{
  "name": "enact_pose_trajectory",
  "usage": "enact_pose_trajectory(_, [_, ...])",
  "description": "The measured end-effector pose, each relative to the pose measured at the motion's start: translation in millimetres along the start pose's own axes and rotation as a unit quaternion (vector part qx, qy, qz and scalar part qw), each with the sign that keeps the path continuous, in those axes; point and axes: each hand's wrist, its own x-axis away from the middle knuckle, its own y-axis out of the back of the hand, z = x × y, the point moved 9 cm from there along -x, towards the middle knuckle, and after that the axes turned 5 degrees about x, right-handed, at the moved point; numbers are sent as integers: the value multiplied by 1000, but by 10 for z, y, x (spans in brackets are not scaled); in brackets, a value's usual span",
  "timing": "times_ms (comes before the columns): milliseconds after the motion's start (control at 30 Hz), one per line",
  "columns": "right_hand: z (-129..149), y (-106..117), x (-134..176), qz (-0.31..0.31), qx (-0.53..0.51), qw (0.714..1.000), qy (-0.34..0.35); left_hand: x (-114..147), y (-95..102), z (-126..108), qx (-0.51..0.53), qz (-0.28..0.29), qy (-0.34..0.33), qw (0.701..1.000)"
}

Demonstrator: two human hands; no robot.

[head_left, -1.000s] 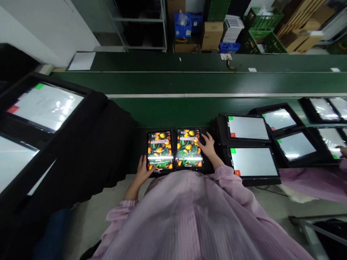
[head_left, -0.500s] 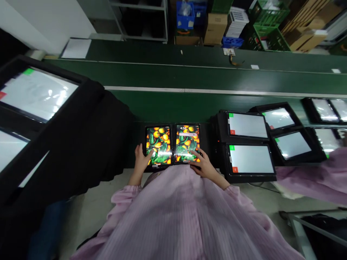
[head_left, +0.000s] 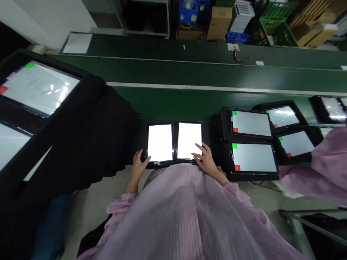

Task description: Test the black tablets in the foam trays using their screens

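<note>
Two tablets lie side by side in front of me, both showing plain white screens. My left hand (head_left: 139, 164) is at the lower left corner of the left tablet (head_left: 160, 142), thumb by its edge and fingers spread. Over the lower right part of the right tablet (head_left: 189, 137), my right hand (head_left: 206, 159) has its fingers apart, the tips at or just above the screen. Neither hand grips anything.
To the right, several tablets with grey screens and green and red corner marks sit in black stands (head_left: 251, 177). A pink sleeve (head_left: 329, 162) of another person is at the far right. Black cloth (head_left: 108, 122) hangs at left. Behind runs a green bench (head_left: 168, 99).
Both tablet screens have gone from an orange-fruit picture to plain white. My left hand has drawn slightly left and down, off the screen. My right hand stays over the right tablet.
</note>
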Motion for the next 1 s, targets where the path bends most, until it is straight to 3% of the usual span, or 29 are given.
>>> enact_pose_trajectory(267, [107,-49,91,34,-9,999,33,34,-72,4,-33,24,-15,999])
enact_pose_trajectory(400, [21,-96,77,23,-3,1000,-4,43,-168,-13,-59,48,-26,997])
enact_pose_trajectory(500, [-72,-102,52,5,3,999,-36,9,-206,-61,-54,27,-8,998])
enact_pose_trajectory(633, [-70,-79,24,-3,1,999,-38,-97,-177,-209,-16,-22,-12,1000])
enact_pose_trajectory(733, [11,-59,16,9,-6,1000,-18,-146,-147,-269,-2,-20,-28,999])
enact_pose_trajectory(1000, [200,-53,-34,29,4,999,33,-14,32,-57,0,11,-24,1000])
